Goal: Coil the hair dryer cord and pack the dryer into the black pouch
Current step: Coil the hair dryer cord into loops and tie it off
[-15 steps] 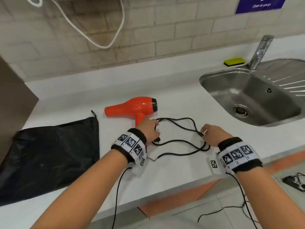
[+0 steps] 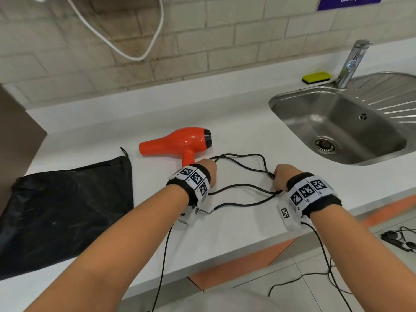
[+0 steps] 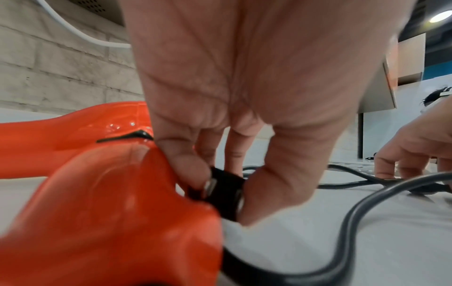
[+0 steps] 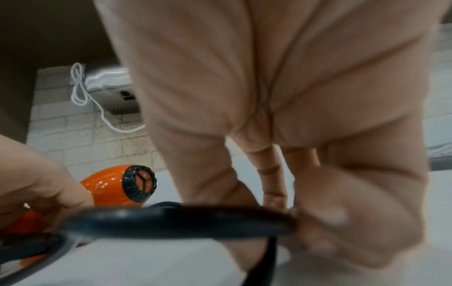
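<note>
An orange hair dryer (image 2: 180, 141) lies on its side on the white counter (image 2: 225, 122), nozzle pointing left. Its black cord (image 2: 238, 188) lies in loose loops between my hands. My left hand (image 2: 208, 171) sits at the handle's end and pinches the black plug (image 3: 223, 190) between thumb and fingers, right against the orange handle (image 3: 117, 212). My right hand (image 2: 281, 177) grips the gathered bends of the cord (image 4: 186, 220) at the loops' right end. The black pouch (image 2: 65, 210) lies flat to the left of the dryer, untouched.
A steel sink (image 2: 337, 129) with a tap (image 2: 353, 61) takes up the right of the counter; a yellow sponge (image 2: 316, 77) sits behind it. A white cable (image 2: 126, 50) hangs on the brick wall. A dark panel (image 2: 18, 136) stands at the far left.
Both hands have stayed at the ends of the cord loops. The right hand has drawn the cord bends slightly tighter; the dryer and pouch have not moved.
</note>
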